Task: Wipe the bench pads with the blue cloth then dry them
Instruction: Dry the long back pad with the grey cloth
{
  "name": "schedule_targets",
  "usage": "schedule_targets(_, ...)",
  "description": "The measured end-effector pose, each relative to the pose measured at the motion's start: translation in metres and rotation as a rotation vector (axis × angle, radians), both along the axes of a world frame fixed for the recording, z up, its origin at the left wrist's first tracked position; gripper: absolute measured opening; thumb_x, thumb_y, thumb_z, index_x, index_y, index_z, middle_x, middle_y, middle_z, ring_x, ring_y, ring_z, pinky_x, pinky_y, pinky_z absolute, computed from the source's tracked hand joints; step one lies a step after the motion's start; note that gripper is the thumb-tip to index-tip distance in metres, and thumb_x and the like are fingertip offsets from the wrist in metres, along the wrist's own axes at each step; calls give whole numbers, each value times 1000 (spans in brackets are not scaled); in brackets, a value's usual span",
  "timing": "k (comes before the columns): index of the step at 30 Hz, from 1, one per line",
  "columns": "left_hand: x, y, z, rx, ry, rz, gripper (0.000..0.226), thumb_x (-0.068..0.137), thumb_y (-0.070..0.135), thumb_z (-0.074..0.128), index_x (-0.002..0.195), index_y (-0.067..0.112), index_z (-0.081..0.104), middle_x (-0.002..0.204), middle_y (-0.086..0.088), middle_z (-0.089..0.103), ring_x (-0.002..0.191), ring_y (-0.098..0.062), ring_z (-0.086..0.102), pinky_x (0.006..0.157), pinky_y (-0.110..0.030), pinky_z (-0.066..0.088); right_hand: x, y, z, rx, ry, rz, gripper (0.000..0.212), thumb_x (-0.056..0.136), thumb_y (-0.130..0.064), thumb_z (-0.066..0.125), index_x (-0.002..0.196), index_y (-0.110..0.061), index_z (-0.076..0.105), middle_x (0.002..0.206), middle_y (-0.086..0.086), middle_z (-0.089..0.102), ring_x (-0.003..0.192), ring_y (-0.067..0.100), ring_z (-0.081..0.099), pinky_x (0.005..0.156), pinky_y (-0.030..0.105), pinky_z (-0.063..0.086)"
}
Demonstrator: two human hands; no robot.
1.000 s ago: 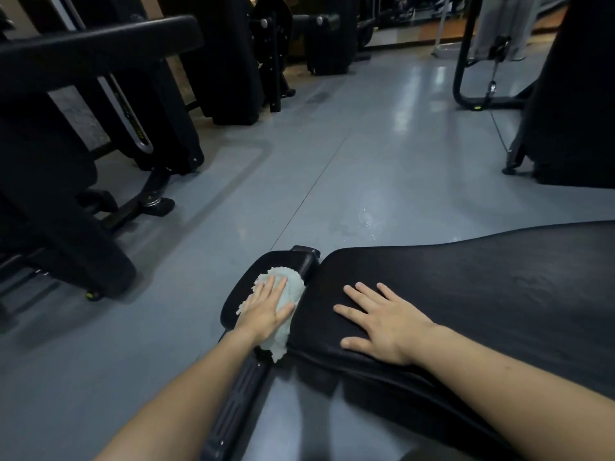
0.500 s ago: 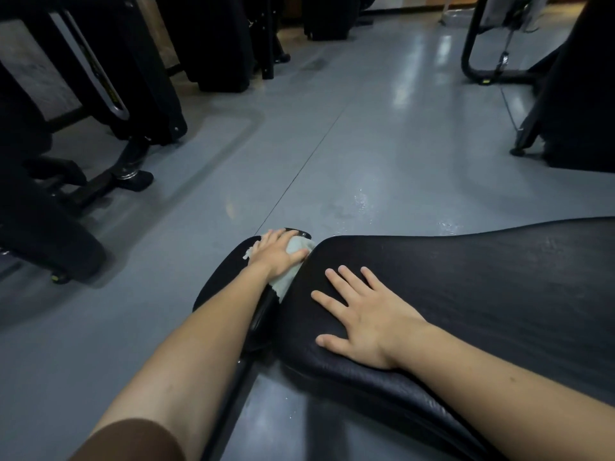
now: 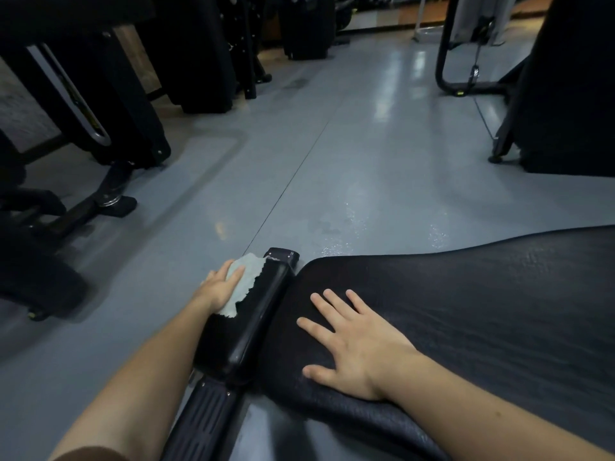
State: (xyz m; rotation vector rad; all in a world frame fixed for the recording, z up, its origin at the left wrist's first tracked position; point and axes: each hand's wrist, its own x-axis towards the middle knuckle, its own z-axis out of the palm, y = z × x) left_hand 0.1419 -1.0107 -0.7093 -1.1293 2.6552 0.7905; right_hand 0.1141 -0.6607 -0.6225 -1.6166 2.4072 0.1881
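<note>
1. Hands first: you have two in view. Your right hand (image 3: 357,347) lies flat on the large pad (image 3: 466,301), fingers spread and straight, holding nothing. Your left hand (image 3: 218,287) presses the cloth (image 3: 244,286) onto the left edge of the small pad (image 3: 253,314); the thumb lies straight on top of the cloth, and the other fingers drop over the pad's far side, so you cannot tell how they curl.
2. Pads count two, both black: the narrow glossy one under the cloth and the wide grainy one just beside it to the right, running out of view at the right edge.
3. One cloth, pale blue-grey with a ragged edge, draped over the small pad's top left side; part of it is covered by your left hand.
4. One ribbed black bar (image 3: 203,424) runs from under the small pad toward you and is cut off at the bottom.
5. Beyond the pads the grey floor (image 3: 332,168) shows a thin seam and a patch of small bright specks.
6. Farther off stand several dark machines (image 3: 109,104), too dim to make out or count.
</note>
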Motion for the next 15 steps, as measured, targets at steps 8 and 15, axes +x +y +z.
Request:
schedule_targets(8, 49, 4, -3, 97, -31, 121, 81, 85, 83, 22, 155, 45, 7, 166, -11, 13, 153, -30, 11, 122, -50, 12, 1, -2, 2, 39, 11, -21, 79, 93, -76, 12, 159, -36, -6, 166, 7, -20, 152, 23, -23, 122, 48, -13)
schedule_targets(15, 90, 39, 10, 92, 11, 170, 70, 95, 71, 27, 157, 44, 7, 166, -9, 10, 153, -34, 6, 122, -47, 9, 3, -2, 5, 51, 11, -44, 78, 92, -76, 13, 159, -39, -5, 167, 5, -17, 153, 21, -20, 123, 47, -10)
